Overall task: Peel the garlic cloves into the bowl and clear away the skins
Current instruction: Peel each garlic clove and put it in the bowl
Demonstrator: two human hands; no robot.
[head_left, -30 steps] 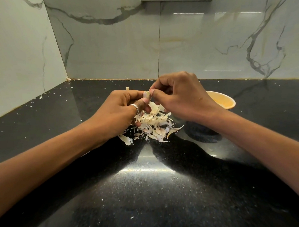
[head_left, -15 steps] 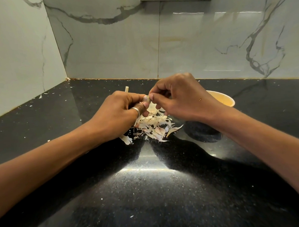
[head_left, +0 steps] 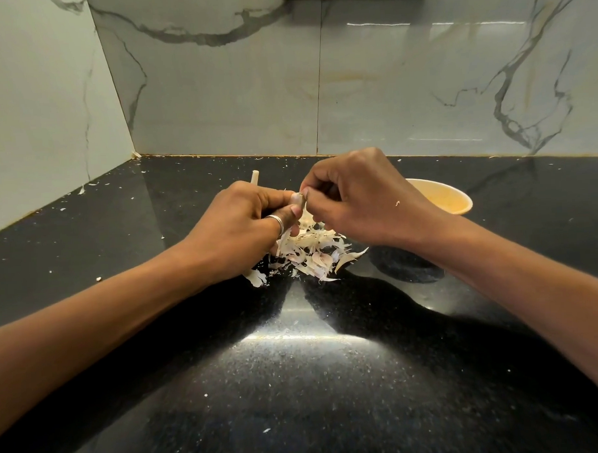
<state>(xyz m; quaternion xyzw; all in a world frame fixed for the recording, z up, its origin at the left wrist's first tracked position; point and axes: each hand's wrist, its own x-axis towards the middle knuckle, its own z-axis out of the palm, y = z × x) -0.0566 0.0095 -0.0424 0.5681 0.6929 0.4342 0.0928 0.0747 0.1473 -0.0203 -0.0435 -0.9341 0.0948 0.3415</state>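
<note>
Head view: both hands meet just above the middle of the frame, over a black counter. The left hand has its fingers curled in and pinches a garlic clove between thumb and fingertips; a ring sits on one of its fingers. The right hand is curled too, its thumb and forefinger pinching the same clove from the right side. The clove is held in the air, clear of the counter, and is mostly hidden by the fingertips.

Directly under the hands lies a loose heap of skins, pale and papery, on the counter at frame centre, with a few flakes scattered farther out.

Right of centre, behind the right wrist, stands a yellow bowl. The wrist hides its left part; the inside that shows is plain pale yellow, and I cannot tell whether any cloves lie in it.

A white stalk pokes up behind the left hand. Marbled wall tiles fill the upper frame.
</note>
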